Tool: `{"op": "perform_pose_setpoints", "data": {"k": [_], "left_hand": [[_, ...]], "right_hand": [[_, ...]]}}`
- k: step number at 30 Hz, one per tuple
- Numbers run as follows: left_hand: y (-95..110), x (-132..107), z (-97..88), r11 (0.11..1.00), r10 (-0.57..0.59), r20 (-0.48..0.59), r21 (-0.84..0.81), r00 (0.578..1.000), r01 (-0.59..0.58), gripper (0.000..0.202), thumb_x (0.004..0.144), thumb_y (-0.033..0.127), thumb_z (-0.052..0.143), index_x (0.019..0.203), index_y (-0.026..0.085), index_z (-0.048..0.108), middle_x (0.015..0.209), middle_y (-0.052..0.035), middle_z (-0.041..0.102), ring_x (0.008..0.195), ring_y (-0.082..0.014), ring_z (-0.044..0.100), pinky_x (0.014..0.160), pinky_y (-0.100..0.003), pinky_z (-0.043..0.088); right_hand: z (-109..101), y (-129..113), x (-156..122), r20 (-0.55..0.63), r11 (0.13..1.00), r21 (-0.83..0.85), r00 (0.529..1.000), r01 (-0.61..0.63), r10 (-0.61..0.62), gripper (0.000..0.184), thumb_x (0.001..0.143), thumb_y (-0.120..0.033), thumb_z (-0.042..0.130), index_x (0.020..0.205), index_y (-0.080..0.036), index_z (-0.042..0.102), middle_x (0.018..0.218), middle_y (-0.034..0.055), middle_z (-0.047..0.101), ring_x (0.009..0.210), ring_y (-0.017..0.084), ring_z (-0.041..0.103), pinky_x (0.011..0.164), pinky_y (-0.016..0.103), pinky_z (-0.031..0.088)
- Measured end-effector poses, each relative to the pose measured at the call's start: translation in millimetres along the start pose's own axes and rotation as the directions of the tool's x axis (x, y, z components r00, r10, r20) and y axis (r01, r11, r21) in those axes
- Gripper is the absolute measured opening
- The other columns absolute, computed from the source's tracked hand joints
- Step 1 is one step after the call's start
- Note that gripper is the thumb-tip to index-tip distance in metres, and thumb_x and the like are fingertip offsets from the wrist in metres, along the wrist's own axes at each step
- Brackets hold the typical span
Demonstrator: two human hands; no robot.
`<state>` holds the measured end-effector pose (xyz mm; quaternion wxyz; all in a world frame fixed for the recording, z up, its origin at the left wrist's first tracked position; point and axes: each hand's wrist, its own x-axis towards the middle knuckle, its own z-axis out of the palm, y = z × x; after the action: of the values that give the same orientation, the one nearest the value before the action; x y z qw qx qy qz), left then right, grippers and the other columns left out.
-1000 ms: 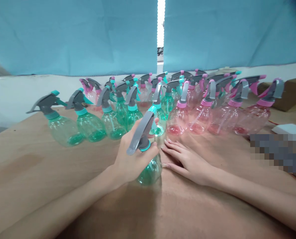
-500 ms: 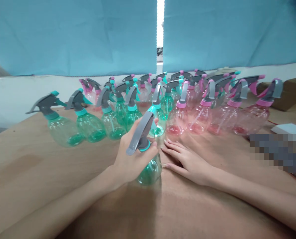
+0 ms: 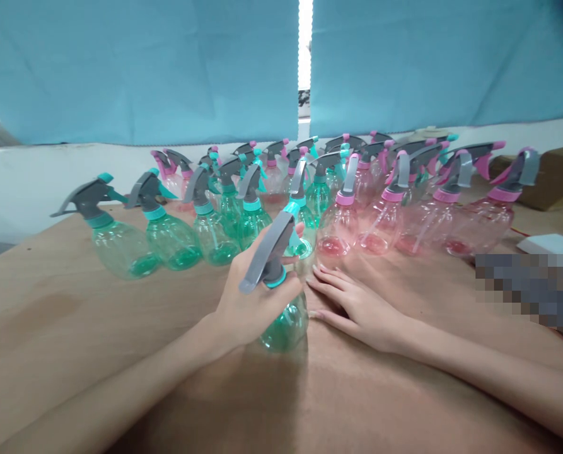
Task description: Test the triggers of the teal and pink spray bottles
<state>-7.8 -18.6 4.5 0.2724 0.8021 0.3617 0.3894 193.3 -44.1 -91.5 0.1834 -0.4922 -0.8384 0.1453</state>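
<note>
My left hand (image 3: 250, 296) is wrapped round the neck of a green spray bottle (image 3: 284, 328), whose grey trigger head with a turquoise nozzle points away from me. The bottle's clear body shows below my palm, and part of its trigger is hidden by my fingers. To its right, my right hand (image 3: 357, 309) lies flat on the wooden table (image 3: 380, 403), fingers stretched towards the bottle and holding nothing. Just beyond my hands stand a row of green spray bottles (image 3: 172, 243) on the left and pink spray bottles (image 3: 335, 227) on the right.
More spray bottles with pink and turquoise nozzles crowd behind the front row. A cardboard box (image 3: 558, 176) sits at the far right, with a white box (image 3: 550, 244) nearer me beside a blurred-out patch. Blue curtains (image 3: 139, 69) hang behind the table.
The held bottle's head has tilted very slightly, its nozzle shifting a little to the right. My right hand has stayed where it was.
</note>
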Motion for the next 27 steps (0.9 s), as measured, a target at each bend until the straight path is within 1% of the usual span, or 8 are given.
{"op": "perform_pose_setpoints", "data": {"k": [2, 6, 9, 12, 14, 18, 20, 27], "left_hand": [[-1.2, -0.8, 0.6, 0.999, -0.021, 0.002, -0.05, 1.0, 0.021, 0.057, 0.076, 0.022, 0.053, 0.132, 0.016, 0.048, 0.084, -0.0017, 0.069, 0.053, -0.0112, 0.052, 0.087, -0.037, 0.056], [-2.1, -1.8, 2.0, 0.994, -0.032, -0.013, -0.104, 0.999, 0.03, 0.059, 0.076, 0.018, 0.054, 0.134, 0.015, 0.044, 0.118, -0.0085, 0.064, 0.054, -0.0081, 0.051, 0.085, -0.034, 0.057], [-2.7, -1.4, 2.7, 0.994, -0.017, -0.019, -0.104, 1.0, 0.015, 0.056, 0.076, 0.017, 0.055, 0.131, 0.015, 0.047, 0.12, -0.0084, 0.063, 0.06, -0.0092, 0.055, 0.084, -0.033, 0.057], [-4.6, -0.8, 3.2, 0.992, -0.008, -0.033, -0.13, 0.999, 0.003, 0.056, 0.075, 0.015, 0.054, 0.131, 0.017, 0.046, 0.126, -0.0087, 0.061, 0.077, -0.0134, 0.063, 0.087, -0.033, 0.056], [-6.0, -0.6, 3.2, 0.991, -0.002, -0.041, -0.131, 0.999, -0.003, 0.055, 0.075, 0.015, 0.054, 0.129, 0.019, 0.046, 0.129, -0.0081, 0.06, 0.081, -0.0149, 0.065, 0.083, -0.033, 0.057], [-5.7, 0.4, 2.7, 0.992, -0.015, -0.038, -0.125, 0.999, 0.01, 0.049, 0.074, 0.016, 0.054, 0.122, 0.023, 0.048, 0.123, -0.007, 0.062, 0.061, -0.0111, 0.061, 0.061, -0.028, 0.054], [-3.9, 1.5, 2.3, 0.99, -0.017, -0.031, -0.143, 0.999, 0.012, 0.05, 0.071, 0.015, 0.053, 0.12, 0.023, 0.047, 0.121, -0.0076, 0.062, 0.06, -0.0109, 0.059, 0.054, -0.026, 0.05], [2.6, 2.8, -1.2, 0.991, -0.028, -0.007, -0.131, 1.0, 0.027, 0.045, 0.065, 0.014, 0.05, 0.11, 0.021, 0.045, 0.104, -0.005, 0.062, 0.06, -0.0112, 0.055, 0.057, -0.026, 0.047]], "right_hand": [[0.1, 0.1, 0.1, 0.002, 1.0, -0.008, 1.0, -0.001, 0.001, 0.066, 0.095, -0.058, 0.039, 0.144, -0.014, 0.041, 0.15, 0.0134, 0.038, 0.141, 0.029, 0.029, 0.114, 0.051, 0.029], [0.9, 0.3, 0.0, -0.015, 1.0, -0.002, 1.0, 0.009, -0.009, 0.065, 0.095, -0.058, 0.04, 0.144, -0.014, 0.043, 0.149, 0.0137, 0.04, 0.141, 0.03, 0.029, 0.113, 0.053, 0.029], [1.3, 0.5, -0.1, -0.03, 1.0, 0.011, 0.999, 0.019, -0.019, 0.064, 0.095, -0.057, 0.042, 0.143, -0.015, 0.043, 0.148, 0.0139, 0.042, 0.141, 0.031, 0.03, 0.113, 0.054, 0.03], [0.9, 0.6, -0.1, -0.039, 1.0, 0.015, 0.999, 0.027, -0.026, 0.064, 0.094, -0.056, 0.043, 0.143, -0.014, 0.044, 0.147, 0.0145, 0.043, 0.14, 0.033, 0.031, 0.112, 0.055, 0.031], [0.5, 0.5, -0.2, -0.04, 0.999, 0.01, 0.999, 0.03, -0.03, 0.064, 0.095, -0.056, 0.042, 0.143, -0.014, 0.044, 0.148, 0.0148, 0.043, 0.14, 0.033, 0.031, 0.111, 0.055, 0.032], [0.0, 0.2, 0.0, -0.038, 0.999, 0.003, 0.999, 0.038, -0.038, 0.063, 0.095, -0.055, 0.041, 0.142, -0.013, 0.044, 0.147, 0.0158, 0.043, 0.139, 0.033, 0.032, 0.111, 0.055, 0.032], [0.1, 0.2, 0.1, -0.041, 0.999, 0.007, 0.998, 0.038, -0.037, 0.062, 0.095, -0.055, 0.042, 0.142, -0.013, 0.045, 0.147, 0.0162, 0.043, 0.139, 0.033, 0.032, 0.111, 0.056, 0.032], [0.2, 0.4, -0.6, -0.04, 0.999, 0.024, 0.999, 0.029, -0.028, 0.062, 0.095, -0.055, 0.042, 0.143, -0.017, 0.043, 0.148, 0.0138, 0.043, 0.14, 0.032, 0.031, 0.111, 0.054, 0.032]]}}
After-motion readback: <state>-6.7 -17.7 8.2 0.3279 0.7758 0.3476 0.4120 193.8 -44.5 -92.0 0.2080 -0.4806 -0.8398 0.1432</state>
